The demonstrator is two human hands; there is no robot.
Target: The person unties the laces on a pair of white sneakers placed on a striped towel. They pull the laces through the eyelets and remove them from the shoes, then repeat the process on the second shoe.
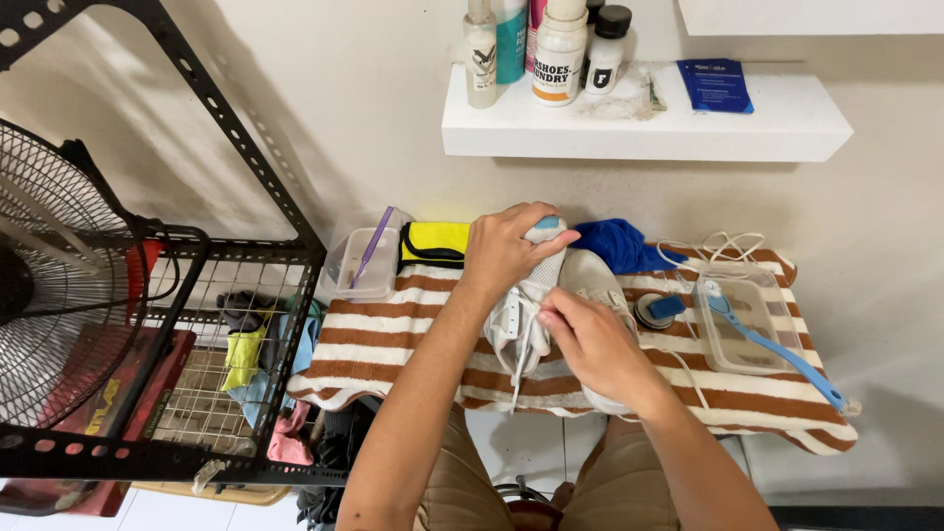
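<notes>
My left hand (503, 248) grips the heel end of a white sneaker (518, 317) that stands tilted on a brown and white striped towel (393, 339). Lower down the same shoe, my right hand (590, 339) has its fingers pinched on the white laces (515, 366), which hang toward the towel's front edge. A second white sneaker (596, 275) lies beside it to the right, partly hidden behind my right hand.
A clear tub with a blue-handled brush (777, 349) and loose white laces (718, 246) sit at the right. A blue cloth (615, 241), yellow cloth (435, 239), clear tub (362, 264), black wire rack (226, 344), fan (49, 285) and shelf of bottles (639, 123) surround the towel.
</notes>
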